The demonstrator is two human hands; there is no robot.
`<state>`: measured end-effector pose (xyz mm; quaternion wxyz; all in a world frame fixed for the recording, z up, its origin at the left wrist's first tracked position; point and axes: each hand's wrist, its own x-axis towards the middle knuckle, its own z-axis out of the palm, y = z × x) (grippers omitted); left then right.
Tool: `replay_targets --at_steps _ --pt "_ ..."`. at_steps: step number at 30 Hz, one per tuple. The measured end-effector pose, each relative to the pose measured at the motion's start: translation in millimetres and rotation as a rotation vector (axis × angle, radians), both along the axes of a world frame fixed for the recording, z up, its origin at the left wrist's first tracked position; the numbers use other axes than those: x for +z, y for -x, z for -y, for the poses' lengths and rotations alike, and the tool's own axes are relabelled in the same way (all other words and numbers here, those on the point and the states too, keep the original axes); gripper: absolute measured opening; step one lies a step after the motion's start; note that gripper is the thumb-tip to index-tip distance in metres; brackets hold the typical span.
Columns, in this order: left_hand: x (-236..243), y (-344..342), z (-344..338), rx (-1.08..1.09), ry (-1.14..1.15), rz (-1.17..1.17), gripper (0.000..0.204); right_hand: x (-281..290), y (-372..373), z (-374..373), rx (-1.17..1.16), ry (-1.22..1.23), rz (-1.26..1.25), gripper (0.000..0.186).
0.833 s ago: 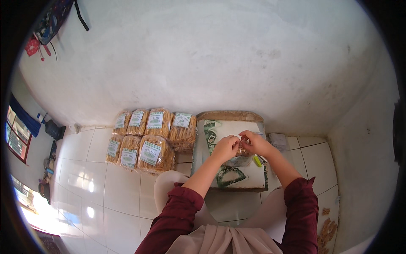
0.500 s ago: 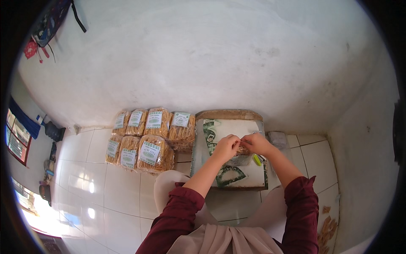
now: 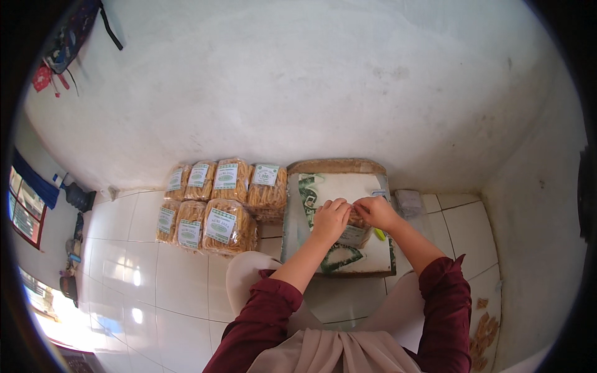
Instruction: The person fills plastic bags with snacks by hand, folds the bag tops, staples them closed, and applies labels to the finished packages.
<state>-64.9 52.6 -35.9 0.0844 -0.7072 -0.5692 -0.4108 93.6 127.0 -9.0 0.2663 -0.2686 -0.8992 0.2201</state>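
A clear plastic bag of light-brown snack sticks (image 3: pixel 356 235) with a pale label rests on a low white-topped stand, between and below my hands. My left hand (image 3: pixel 332 217) is closed at the bag's top edge on the left. On the right, my right hand (image 3: pixel 377 212) pinches the same top edge, its fingertips close to those of the left. Much of the bag's upper part is hidden by the fingers. Just right of the bag lies a bright green object (image 3: pixel 380 234), partly covered.
The stand (image 3: pixel 367 262) has worn brown edges and dark green printed patches. Several filled, labelled snack bags (image 3: pixel 222 227) stand stacked on the tiled floor to its left. A stack of clear plastic (image 3: pixel 408 202) lies to its right. Loose brown pieces (image 3: pixel 482 339) lie by the right wall.
The bag's lower part has swung toward me and now shows more of its front, covering part of the green object and the printed patch. Both hands stay at its top.
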Motion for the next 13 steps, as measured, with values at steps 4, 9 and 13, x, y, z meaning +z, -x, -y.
replay_targets --at_steps 4,9,13 --pt "1 -4 2 0.091 0.049 -0.039 0.009 0 1 0 0.002 -0.001 -0.011 0.011" --pt "10 10 -7 0.021 0.421 0.216 0.013 0 1 1 0.032 -0.011 0.039 0.011" --pt "8 26 -19 -0.178 0.567 0.290 0.029 2 4 1 0.103 -0.081 0.056 0.012"
